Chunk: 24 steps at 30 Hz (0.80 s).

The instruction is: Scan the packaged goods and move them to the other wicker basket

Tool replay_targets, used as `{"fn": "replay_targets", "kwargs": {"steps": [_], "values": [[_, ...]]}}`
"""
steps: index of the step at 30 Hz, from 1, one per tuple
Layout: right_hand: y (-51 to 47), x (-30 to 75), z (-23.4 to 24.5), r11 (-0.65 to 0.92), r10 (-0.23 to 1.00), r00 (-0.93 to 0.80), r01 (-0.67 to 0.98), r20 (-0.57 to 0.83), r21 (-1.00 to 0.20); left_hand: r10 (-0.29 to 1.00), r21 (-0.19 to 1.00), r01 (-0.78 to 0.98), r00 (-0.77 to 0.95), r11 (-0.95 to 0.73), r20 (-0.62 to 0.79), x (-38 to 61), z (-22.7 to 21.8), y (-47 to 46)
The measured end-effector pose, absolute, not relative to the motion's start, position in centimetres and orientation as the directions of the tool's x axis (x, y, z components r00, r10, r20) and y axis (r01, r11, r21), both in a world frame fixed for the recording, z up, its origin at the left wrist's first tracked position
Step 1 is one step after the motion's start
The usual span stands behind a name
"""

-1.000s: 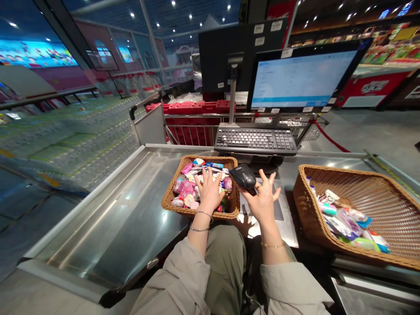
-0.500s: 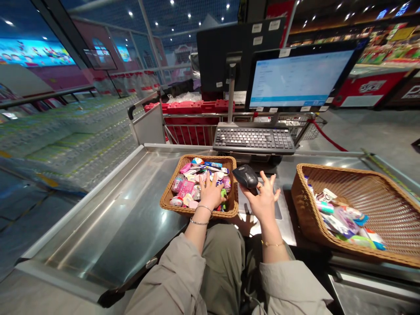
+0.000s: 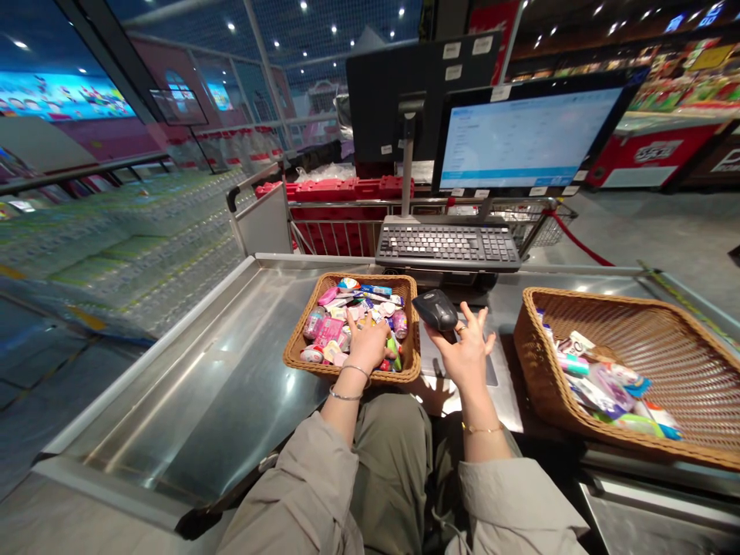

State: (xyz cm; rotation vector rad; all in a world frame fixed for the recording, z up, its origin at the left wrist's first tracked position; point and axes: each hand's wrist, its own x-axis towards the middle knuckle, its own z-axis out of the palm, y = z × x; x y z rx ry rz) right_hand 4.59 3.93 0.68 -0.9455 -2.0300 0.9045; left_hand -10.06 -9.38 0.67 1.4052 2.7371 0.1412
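My left hand (image 3: 368,344) is over a wicker basket (image 3: 294,362) packed with small packets and tubes, its fingers spread and the tips touching the top items. Nothing is visibly gripped in it. Pink packets (image 3: 330,330) lie by its thumb side, and a green item (image 3: 395,354) is beside its other edge. My right hand (image 3: 465,353) holds a black barcode scanner (image 3: 435,310) by its handle, low between thumb and palm, with the other fingers stretched out. The scanner's head points left, near the basket's right rim. Part of the handle is hidden by the hand.
A larger wicker basket (image 3: 532,370) at right holds several packaged items. Behind the metal counter (image 3: 243,354) stand a keyboard (image 3: 448,243), a lit monitor (image 3: 526,139) and a second screen's back (image 3: 393,100). Wrapped bottle packs (image 3: 144,239) are stacked beyond the counter at left.
My left hand has drawn slightly left and towards me over the basket's items, uncovering some packets near its fingertips. My right hand and the scanner have shifted very slightly right.
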Motion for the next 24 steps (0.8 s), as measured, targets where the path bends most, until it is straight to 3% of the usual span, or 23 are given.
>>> {"fn": "replay_targets", "kwargs": {"steps": [12,18,24], "values": [[3.9,4.7,0.5,0.496,0.826,-0.465,0.328,0.319,-0.804,0.850,0.100,0.846,-0.510,0.524,-0.134,-10.3,1.7,-9.2],[4.0,4.8,0.3,0.503,0.823,-0.466,0.331,0.325,-0.798,0.816,0.104,0.813,-0.578,0.573,0.024,-10.9,1.6,-10.3],[4.0,4.6,0.2,0.511,0.819,-0.465,0.325,0.336,-0.796,0.612,0.123,0.654,-0.748,0.747,0.259,-12.0,1.9,-11.2]]}}
